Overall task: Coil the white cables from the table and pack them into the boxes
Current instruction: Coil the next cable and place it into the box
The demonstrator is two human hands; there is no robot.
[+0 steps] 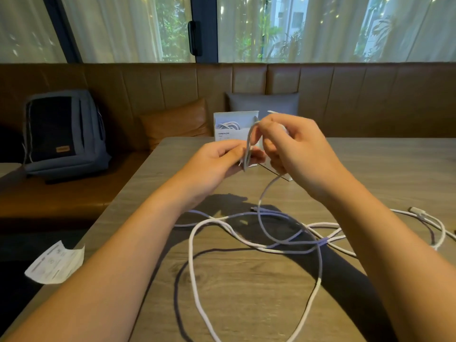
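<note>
Both hands are raised above the middle of the wooden table (246,292). My left hand (217,161) pinches the end of a white cable (249,141) between thumb and fingers. My right hand (296,149) grips the same cable a little higher, bending a short loop between the hands. The rest of that cable (192,255) hangs down and sprawls in wide loops on the table. A second white cable (419,215) with a plug lies at the right, tangled with the first. Behind the hands stand two white boxes: one (232,124) upright, the other (286,176) mostly hidden.
A printed paper leaflet (54,265) lies beyond the table's left edge. On the brown bench sit a dark backpack (64,134), an orange cushion (175,122) and a grey cushion (261,102). Curtained windows run behind the bench.
</note>
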